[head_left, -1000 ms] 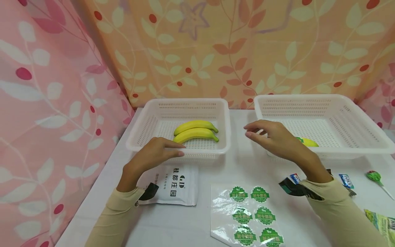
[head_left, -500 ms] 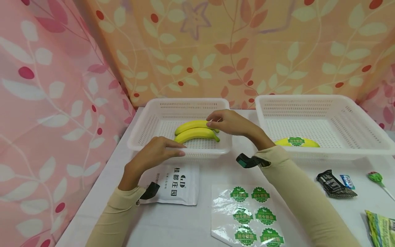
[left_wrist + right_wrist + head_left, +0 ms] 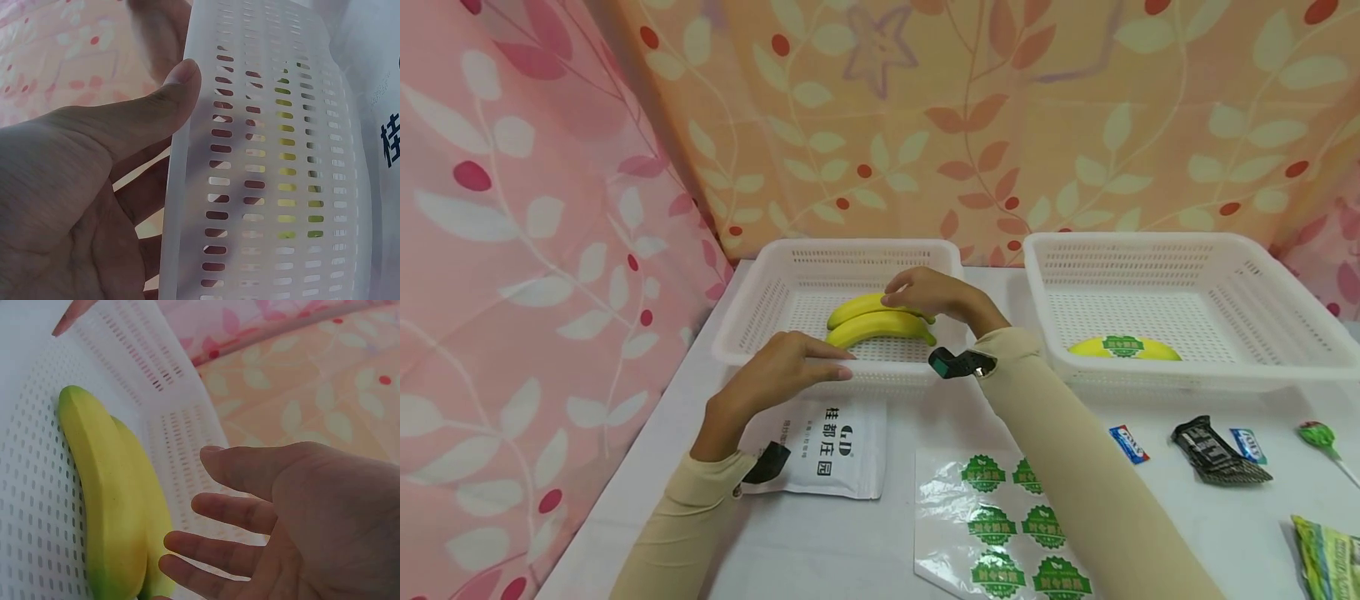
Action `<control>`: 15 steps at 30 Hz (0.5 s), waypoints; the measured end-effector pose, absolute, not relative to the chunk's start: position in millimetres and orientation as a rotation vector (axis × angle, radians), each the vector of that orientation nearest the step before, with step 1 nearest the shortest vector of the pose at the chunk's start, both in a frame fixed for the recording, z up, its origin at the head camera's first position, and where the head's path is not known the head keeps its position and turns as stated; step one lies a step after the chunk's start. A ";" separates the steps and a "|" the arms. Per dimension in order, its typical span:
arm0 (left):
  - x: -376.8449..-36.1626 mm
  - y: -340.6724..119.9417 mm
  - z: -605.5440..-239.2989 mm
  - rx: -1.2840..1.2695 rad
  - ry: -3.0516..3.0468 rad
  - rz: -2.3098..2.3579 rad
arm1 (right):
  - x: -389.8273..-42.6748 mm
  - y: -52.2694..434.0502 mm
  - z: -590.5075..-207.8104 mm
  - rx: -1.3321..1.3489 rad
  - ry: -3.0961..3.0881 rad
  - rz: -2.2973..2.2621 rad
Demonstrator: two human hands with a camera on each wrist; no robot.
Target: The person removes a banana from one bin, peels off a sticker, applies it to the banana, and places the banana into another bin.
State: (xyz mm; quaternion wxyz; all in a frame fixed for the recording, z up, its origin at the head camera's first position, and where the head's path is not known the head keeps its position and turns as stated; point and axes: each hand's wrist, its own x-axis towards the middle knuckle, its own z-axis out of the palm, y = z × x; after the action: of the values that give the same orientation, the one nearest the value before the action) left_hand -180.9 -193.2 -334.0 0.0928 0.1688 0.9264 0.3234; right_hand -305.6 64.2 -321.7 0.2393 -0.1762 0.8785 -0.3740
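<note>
Two yellow bananas lie side by side in the left white plastic basket (image 3: 880, 367): a front banana (image 3: 880, 327) and a back banana (image 3: 850, 309). My left hand (image 3: 782, 375) grips the basket's front rim, its thumb (image 3: 169, 106) outside the perforated wall and its fingers behind it. Over the back banana's right part hovers my right hand (image 3: 934, 292), reaching in from the right. In the right wrist view its fingers (image 3: 215, 553) are spread and slightly bent, holding nothing, close to the bananas (image 3: 103, 500).
A second white basket (image 3: 1210, 372) on the right holds a yellow fruit (image 3: 1086, 348) bearing a green sticker. In front lie a white pouch (image 3: 850, 475), a sheet of green stickers (image 3: 940, 517), a black-wrapped snack (image 3: 1213, 450), small candies (image 3: 1129, 444), a lollipop (image 3: 1317, 433) and a green packet (image 3: 1326, 554).
My right hand has moved left from between the two baskets to above the bananas in the left basket. The left hand stays on the rim.
</note>
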 end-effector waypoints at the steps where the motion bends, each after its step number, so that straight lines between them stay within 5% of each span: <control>1: -180.9 -193.4 -334.3 0.499 2.750 0.962 | -306.6 62.5 -323.1 -0.472 2.401 -1.019; 15: -181.3 -192.8 -336.3 0.491 2.772 0.971 | -313.3 51.4 -329.9 -0.413 2.369 -0.952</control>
State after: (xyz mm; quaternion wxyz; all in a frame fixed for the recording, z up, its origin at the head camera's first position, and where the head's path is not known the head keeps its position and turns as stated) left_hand -181.3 -192.8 -336.3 0.0819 0.1642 0.9278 0.3249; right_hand -313.3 51.4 -329.9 0.2741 -0.1537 0.8809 -0.3540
